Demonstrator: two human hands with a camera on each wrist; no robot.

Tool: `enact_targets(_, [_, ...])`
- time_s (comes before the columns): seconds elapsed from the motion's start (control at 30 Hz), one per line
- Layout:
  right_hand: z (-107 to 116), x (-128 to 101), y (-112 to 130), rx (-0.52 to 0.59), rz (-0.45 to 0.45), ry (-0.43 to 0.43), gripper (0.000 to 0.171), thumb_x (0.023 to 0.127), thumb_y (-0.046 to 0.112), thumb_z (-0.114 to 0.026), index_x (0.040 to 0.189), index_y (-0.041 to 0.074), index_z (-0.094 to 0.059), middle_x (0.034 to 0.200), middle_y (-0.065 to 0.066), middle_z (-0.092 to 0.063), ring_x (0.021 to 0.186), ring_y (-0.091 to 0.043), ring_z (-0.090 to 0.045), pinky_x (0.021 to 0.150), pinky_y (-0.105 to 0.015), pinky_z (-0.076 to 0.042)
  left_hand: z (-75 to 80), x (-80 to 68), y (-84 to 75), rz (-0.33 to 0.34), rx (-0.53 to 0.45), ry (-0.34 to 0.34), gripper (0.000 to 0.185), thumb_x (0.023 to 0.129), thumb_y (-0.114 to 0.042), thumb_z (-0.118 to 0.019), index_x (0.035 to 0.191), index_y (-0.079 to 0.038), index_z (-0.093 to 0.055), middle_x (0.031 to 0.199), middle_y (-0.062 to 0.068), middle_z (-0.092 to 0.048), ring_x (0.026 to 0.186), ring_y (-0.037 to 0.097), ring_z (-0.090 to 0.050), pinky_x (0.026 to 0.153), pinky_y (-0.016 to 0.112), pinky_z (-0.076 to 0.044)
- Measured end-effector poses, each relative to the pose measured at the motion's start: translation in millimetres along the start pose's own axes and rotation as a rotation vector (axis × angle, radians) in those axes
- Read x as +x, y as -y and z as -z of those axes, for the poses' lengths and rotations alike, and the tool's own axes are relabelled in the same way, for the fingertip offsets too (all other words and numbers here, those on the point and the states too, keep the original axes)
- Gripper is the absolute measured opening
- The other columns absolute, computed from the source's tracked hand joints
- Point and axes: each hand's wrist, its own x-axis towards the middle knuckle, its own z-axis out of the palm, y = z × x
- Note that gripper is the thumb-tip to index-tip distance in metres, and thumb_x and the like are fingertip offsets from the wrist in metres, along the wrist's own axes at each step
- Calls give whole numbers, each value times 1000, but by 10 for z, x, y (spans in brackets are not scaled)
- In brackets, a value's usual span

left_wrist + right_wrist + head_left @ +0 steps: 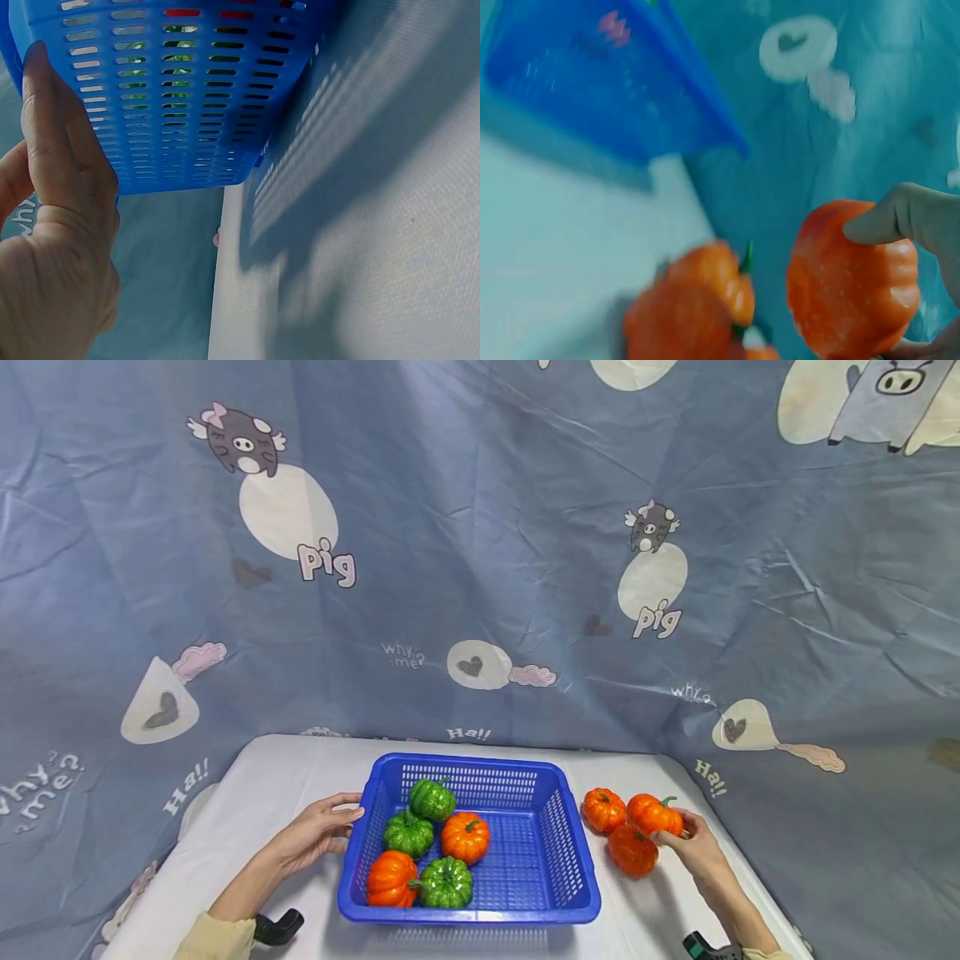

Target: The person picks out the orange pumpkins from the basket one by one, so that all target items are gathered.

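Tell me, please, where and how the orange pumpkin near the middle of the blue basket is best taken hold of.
I would grip the orange pumpkin by its rounded sides, below the stem, coming from above and the right. The basket is bare there, while green pumpkins crowd its left and near side; the thin stem looks a weaker hold.

head view: bright, overhead light; slotted shadow at 6 o'clock of the blue plastic basket (468,916); glints on the glossy green pumpkins (446,885); pale sheen along creases of the pig-print cloth (450,527).
left wrist view: basket slots fairly crisp; striped shadow across the white tabletop (420,247), 2 to 4 o'clock.
right wrist view: teal cast; basket blurred, 10 to 11 o'clock; orange pumpkins (675,326) smeared, 6 to 7 o'clock; held orange pumpkin (851,292) clearer, 4 o'clock.
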Motion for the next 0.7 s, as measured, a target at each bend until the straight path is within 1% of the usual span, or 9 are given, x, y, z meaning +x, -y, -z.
enact_targets(0.07, [66, 32, -125, -28, -24, -44, 76, 86, 19, -69, 141, -10, -25, 135, -27, -42, 102, -11, -50, 78, -14, -41, -2, -5, 1, 0, 0, -3, 56, 98, -22, -57, 142, 2, -31, 104, 4, -68, 84, 14, -67, 76, 35, -60])
enact_targets(0.17, [132, 76, -321, -56, -37, -110, 73, 87, 21, -69, 138, -11, -29, 133, -30, -43, 108, -23, -51, 79, -18, -43, -4, -4, 2, -1, -1, -5, 56, 97, -21, -57, 141, 2, -32, 103, 4, -68, 84, 14, -67, 75, 36, -60])
enact_targets(0.27, [156, 100, -506, -82, -48, -169, 75, 86, 21, -68, 137, -15, -26, 133, -35, -39, 117, -39, -46, 87, -31, -45, -9, 0, 4, -1, 0, -7, 56, 97, -22, -58, 141, 2, -32, 103, 4, -68, 83, 14, -67, 75, 35, -60])
enact_targets(0.3, [154, 107, -565, -78, -43, -185, 74, 85, 19, -68, 136, -16, -26, 132, -37, -39, 117, -43, -45, 90, -37, -45, -11, 0, 4, 0, 1, -8, 56, 97, -22, -58, 141, 2, -33, 103, 4, -68, 83, 14, -67, 75, 35, -60])
enact_targets(0.37, [139, 115, -667, -83, -58, -204, 78, 83, 17, -68, 135, -19, -22, 131, -39, -37, 118, -48, -43, 95, -46, -43, -14, 1, 5, 1, 3, -9, 55, 97, -22, -58, 141, 2, -33, 103, 4, -68, 83, 14, -67, 75, 35, -61])
enact_targets(0.47, [100, 127, -787, -77, -85, -201, 81, 80, 14, -69, 134, -21, -20, 131, -41, -35, 120, -49, -41, 104, -54, -38, -12, 2, 7, 3, 0, -8, 54, 98, -21, -57, 141, 1, -33, 103, 5, -68, 83, 15, -67, 74, 35, -61])
enact_targets(0.53, [83, 135, -843, -88, -118, -177, 89, 78, 17, -71, 136, -21, -15, 132, -42, -30, 122, -51, -37, 107, -58, -32, -8, 1, 6, 4, -3, -7, 54, 98, -21, -57, 140, 1, -33, 102, 5, -68, 83, 15, -67, 74, 35, -61])
enact_targets(0.63, [61, 150, -883, -107, -135, -155, 93, 77, 18, -72, 137, -20, -11, 134, -43, -26, 125, -53, -32, 111, -60, -26, -4, -3, 0, 6, -2, -4, 55, 98, -22, -57, 141, 2, -32, 103, 5, -68, 83, 15, -67, 74, 35, -61])
enact_targets(0.7, [52, 162, -887, -115, -127, -145, 95, 77, 18, -73, 136, -20, -10, 134, -44, -25, 126, -54, -30, 112, -61, -23, -2, -3, -7, 5, 3, -3, 58, 98, -22, -57, 142, 2, -31, 104, 6, -68, 84, 15, -67, 75, 35, -61])
